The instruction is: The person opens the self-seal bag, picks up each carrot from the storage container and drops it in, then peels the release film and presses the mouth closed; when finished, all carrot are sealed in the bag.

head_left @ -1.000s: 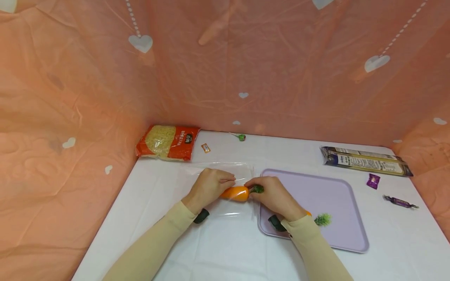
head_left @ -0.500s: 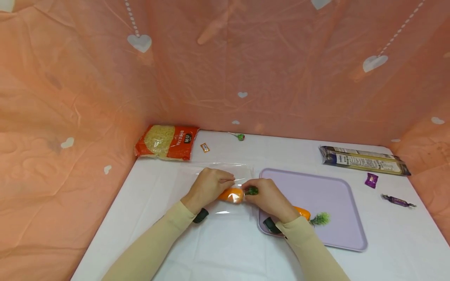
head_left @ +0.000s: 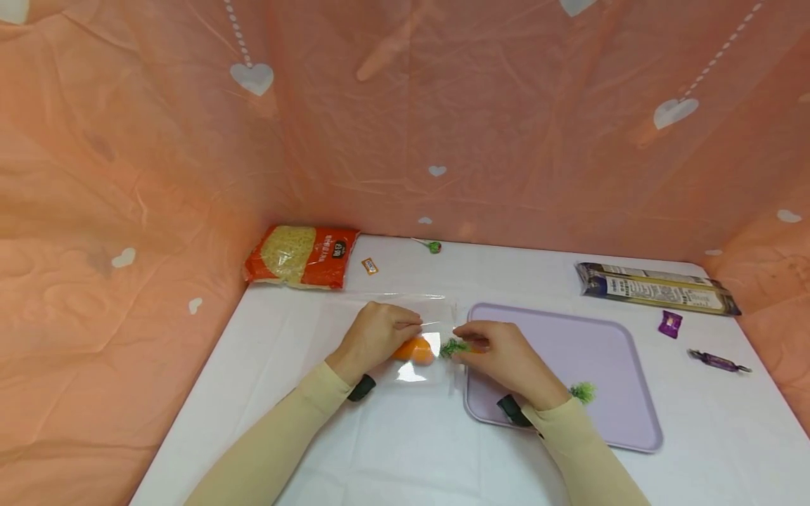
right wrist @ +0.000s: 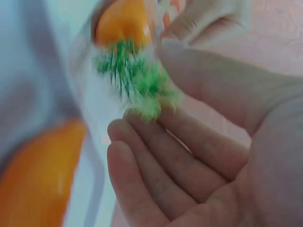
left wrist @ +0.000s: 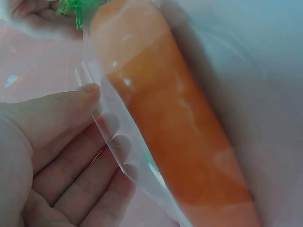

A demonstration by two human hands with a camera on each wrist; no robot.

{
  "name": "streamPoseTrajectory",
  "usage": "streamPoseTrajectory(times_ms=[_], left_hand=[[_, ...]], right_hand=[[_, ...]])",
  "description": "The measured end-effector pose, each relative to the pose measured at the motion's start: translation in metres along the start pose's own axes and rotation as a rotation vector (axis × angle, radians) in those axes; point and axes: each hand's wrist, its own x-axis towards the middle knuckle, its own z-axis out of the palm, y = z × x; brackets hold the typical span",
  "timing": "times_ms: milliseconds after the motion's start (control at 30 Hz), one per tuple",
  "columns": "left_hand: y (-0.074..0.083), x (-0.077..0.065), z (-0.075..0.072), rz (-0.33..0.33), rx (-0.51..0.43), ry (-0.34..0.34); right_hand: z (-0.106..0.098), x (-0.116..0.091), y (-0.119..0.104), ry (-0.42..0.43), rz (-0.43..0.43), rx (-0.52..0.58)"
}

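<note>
A carrot [head_left: 415, 350] with a leafy green top [head_left: 452, 347] lies inside a clear plastic bag [head_left: 436, 306] in the middle of the table. In the left wrist view, plastic film covers the carrot's orange body [left wrist: 161, 109]. My left hand [head_left: 380, 332] pinches the bag's edge between thumb and fingers, beside the carrot. At the bag's mouth, my right hand [head_left: 500, 351] has its thumb and fingers spread around the feathery leaves [right wrist: 142, 78], the fingers fairly straight. A second carrot [right wrist: 42, 179] is mostly hidden by my right arm in the head view.
A lilac tray [head_left: 569, 330] bears the second carrot, its green tuft [head_left: 582, 392] showing. A pasta bag [head_left: 302, 256], a small orange packet [head_left: 370, 266] and a lollipop [head_left: 433, 247] lie at the back. Long packets [head_left: 658, 289] and purple candies [head_left: 670, 324] lie right.
The carrot has slid left, deeper into the bag. My right hand followed it, then loosened from the leaves and drew back slightly right. My left hand has stayed at the bag.
</note>
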Motion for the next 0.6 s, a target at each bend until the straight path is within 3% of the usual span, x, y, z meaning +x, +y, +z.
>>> streamPoseTrajectory(times_ms=[233,367,600], left_hand=[[0.001,-0.001,0.001,-0.014,-0.011,-0.003],[0.001,-0.001,0.0,-0.004,-0.009,-0.003],[0.0,0.0,0.002,0.015,0.0,0.006]], right_hand=[[-0.036,-0.041,0.022,0.084,0.018,-0.13],[-0.055,-0.066,0.037,0.089,0.064,-0.189],[-0.064,-0.094,0.057,0.057,0.134,-0.246]])
